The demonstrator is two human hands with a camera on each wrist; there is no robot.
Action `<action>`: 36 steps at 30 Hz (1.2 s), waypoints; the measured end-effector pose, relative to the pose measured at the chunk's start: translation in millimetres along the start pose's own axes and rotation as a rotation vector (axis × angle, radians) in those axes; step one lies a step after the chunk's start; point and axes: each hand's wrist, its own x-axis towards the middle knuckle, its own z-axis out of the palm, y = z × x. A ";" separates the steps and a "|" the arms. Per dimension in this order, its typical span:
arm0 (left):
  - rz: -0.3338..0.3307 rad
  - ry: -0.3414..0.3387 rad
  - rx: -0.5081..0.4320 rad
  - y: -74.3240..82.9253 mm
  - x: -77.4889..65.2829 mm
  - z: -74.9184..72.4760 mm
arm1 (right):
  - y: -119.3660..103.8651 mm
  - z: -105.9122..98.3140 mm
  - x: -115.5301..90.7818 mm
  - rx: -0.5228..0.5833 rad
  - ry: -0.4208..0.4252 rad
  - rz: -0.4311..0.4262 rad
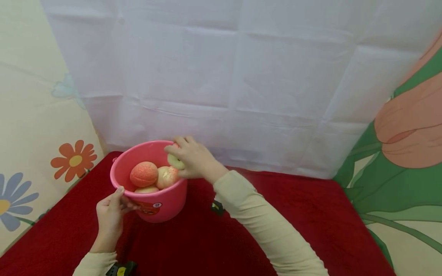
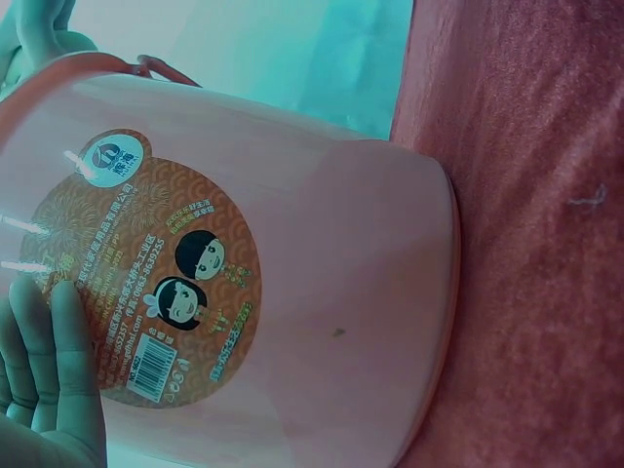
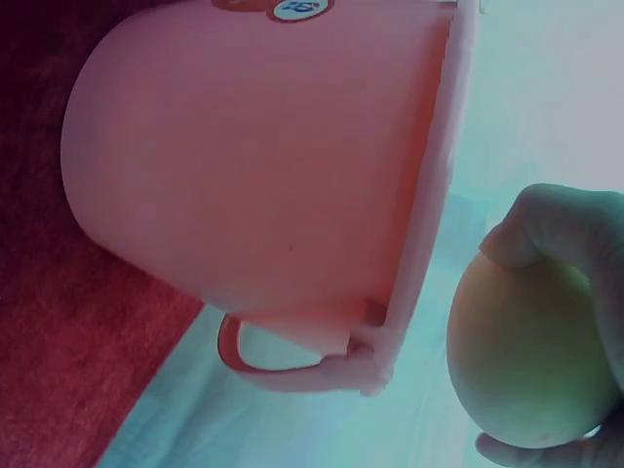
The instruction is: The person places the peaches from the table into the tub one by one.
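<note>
A pink bucket stands on the red cloth, a round orange label on its side. My left hand holds the near-left rim, thumb at the top edge and fingers against the outer wall by the label. Above the right side of the bucket, my right hand grips a yellow-green peach with a reddish patch. In the right wrist view this peach is outside the rim line, thumb and fingers around it. Inside the bucket lie a red peach, a yellow-and-red peach and a pale one partly hidden.
The red cloth covers the table. A white sheet hangs behind it, with flower-printed cloth at the sides. The bucket's handle hangs at its side. A small black object shows beside the right sleeve.
</note>
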 end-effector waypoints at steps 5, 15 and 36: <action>0.001 -0.010 -0.014 0.8 -0.6 -0.7 | -5.1 2.9 3.3 0.002 0.001 -0.016; 0.018 -0.007 -0.036 1.4 -1.1 -1.0 | -15.0 8.8 10.1 0.040 -0.042 -0.018; 0.004 -0.011 -0.018 0.1 -2.7 -0.2 | -23.1 25.9 13.6 0.137 -0.010 -0.099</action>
